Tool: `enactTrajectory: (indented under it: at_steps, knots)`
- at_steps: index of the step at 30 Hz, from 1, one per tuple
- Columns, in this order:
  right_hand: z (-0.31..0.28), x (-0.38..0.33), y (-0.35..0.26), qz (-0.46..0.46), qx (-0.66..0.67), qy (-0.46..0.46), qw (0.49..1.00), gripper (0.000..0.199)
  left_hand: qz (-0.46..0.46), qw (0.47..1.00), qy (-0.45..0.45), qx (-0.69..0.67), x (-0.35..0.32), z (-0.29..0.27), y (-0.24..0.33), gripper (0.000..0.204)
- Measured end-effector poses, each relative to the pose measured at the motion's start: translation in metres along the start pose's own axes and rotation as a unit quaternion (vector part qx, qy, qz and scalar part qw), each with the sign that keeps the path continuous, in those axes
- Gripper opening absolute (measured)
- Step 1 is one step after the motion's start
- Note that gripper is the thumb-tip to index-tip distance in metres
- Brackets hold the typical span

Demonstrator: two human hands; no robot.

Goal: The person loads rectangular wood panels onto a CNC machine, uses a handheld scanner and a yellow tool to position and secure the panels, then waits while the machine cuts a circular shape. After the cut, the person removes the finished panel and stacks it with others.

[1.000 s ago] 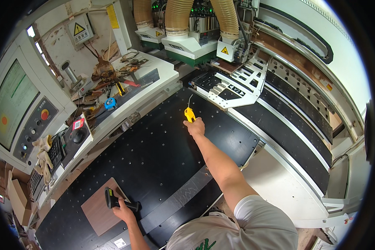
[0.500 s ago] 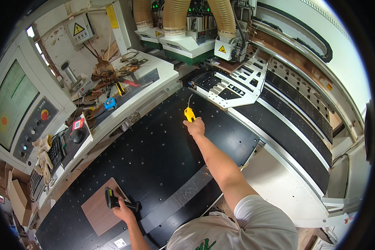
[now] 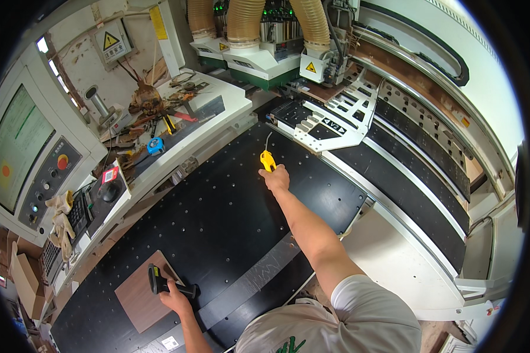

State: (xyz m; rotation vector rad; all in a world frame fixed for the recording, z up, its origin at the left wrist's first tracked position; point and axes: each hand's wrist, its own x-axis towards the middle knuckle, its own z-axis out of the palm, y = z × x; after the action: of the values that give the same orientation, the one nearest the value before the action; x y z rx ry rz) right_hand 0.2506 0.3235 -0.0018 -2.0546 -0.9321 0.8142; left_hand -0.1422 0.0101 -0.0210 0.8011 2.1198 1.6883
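Yellow air gun (image 3: 268,160) in outstretched right hand (image 3: 277,178), seemingly gripped.

A person leans over a wide black perforated machine surface (image 3: 218,223). The right hand (image 3: 277,178), arm outstretched, grips a small yellow air blow gun (image 3: 267,160) near the far edge. The left hand (image 3: 175,297) holds a black handheld scanner (image 3: 159,281) over a brown rectangular wooden panel (image 3: 140,297) at the near left corner.

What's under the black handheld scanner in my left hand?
The scanner, gripped by the left hand, sits over a brown wooden board lying on the black perforated table. The board area beneath the scanner and hand is hidden.
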Motion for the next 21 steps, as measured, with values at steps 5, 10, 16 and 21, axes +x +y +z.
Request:
enactTrajectory:
  at_steps: [5,10,16,21]
  knots:
    - [-0.0001,-0.0001,0.0001,0.002,-0.001,0.003,1.000,0.066,0.034,0.999,0.020,-0.013,-0.0023,0.0030,0.0038,0.040]
    - [-0.0022,-0.0027,-0.0013,-0.012,-0.006,0.011,1.000,0.065,0.037,0.999,0.011,-0.005,-0.0031,0.0022,0.0059,0.039]
    - [-0.0009,-0.0018,-0.0001,-0.014,-0.007,0.012,1.000,0.066,0.020,1.000,0.010,-0.007,-0.0027,0.0021,0.0069,0.038]
    - [0.0017,0.0023,0.0022,-0.006,0.004,0.002,1.000,0.066,0.029,1.000,0.007,-0.005,-0.0035,0.0021,0.0084,0.038]
